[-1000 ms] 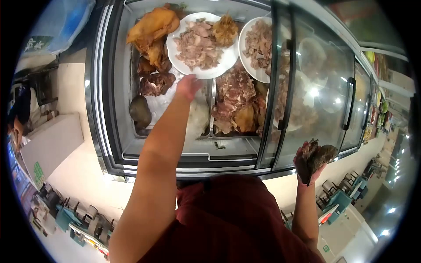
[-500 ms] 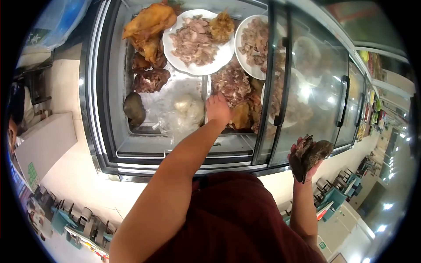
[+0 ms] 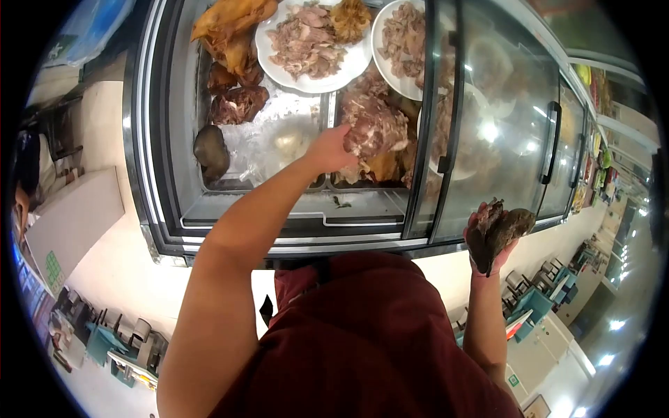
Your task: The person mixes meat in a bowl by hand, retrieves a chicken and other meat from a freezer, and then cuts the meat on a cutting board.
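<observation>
My left hand is inside the open part of the display case and grips the left edge of a large chunk of reddish-brown meat. The thumb shows on top; the other fingers are partly hidden beneath. Below and right of that chunk are yellowish-brown meat pieces. Out past the front of the case, my right hand is closed around dark brown meat, apparently two pieces, held up in the palm. A clear plastic bag with pale contents lies just left of my left hand, partly covered by my forearm.
White plates of sliced meat stand at the back. Yellow poultry, a brown meat chunk and a dark, smooth piece line the left side. Sliding glass with black handles covers the right part.
My left hand has moved left and closed on the meat chunk, which now looks tilted up. The view has shifted slightly, and my right hand still holds the dark meat.
</observation>
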Action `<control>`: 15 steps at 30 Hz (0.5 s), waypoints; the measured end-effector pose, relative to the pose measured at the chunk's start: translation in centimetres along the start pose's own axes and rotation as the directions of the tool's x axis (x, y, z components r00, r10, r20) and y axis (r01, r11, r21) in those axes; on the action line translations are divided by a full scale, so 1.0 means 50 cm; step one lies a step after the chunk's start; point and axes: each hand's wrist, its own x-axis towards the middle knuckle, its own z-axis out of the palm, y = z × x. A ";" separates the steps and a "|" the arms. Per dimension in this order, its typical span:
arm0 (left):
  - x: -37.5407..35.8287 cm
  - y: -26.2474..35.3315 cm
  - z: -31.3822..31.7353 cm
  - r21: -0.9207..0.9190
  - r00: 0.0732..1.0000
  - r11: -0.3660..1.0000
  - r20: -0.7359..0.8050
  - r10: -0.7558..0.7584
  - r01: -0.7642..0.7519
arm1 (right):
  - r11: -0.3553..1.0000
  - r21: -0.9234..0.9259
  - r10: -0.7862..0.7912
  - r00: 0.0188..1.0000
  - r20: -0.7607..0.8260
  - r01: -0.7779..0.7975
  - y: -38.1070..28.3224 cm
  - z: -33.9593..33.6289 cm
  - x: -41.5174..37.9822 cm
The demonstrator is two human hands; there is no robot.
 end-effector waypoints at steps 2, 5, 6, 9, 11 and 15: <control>-0.017 -0.016 -0.007 0.001 0.991 0.994 0.078 0.106 -0.106 | 1.000 -0.007 0.009 1.000 0.021 -0.009 0.001 0.007 -0.001; -0.048 -0.034 0.011 0.360 0.937 0.866 0.155 0.312 -0.348 | 0.998 0.025 0.044 0.982 0.184 -0.050 0.003 0.009 0.003; -0.055 -0.036 0.032 0.448 0.923 0.808 0.208 0.323 -0.384 | 0.998 0.019 0.050 0.982 0.184 -0.054 0.004 0.014 0.004; -0.069 -0.050 0.105 0.576 0.902 0.699 0.334 0.272 -0.424 | 0.997 0.025 0.067 0.985 0.162 -0.072 0.008 0.028 0.005; -0.063 -0.070 0.160 0.705 0.910 0.578 0.282 0.305 -0.412 | 0.998 -0.003 0.067 0.982 0.179 -0.067 0.013 0.034 0.004; -0.055 -0.044 0.155 0.684 0.882 0.570 0.432 0.187 -0.456 | 0.997 -0.042 0.068 0.975 0.210 -0.061 0.022 0.059 0.001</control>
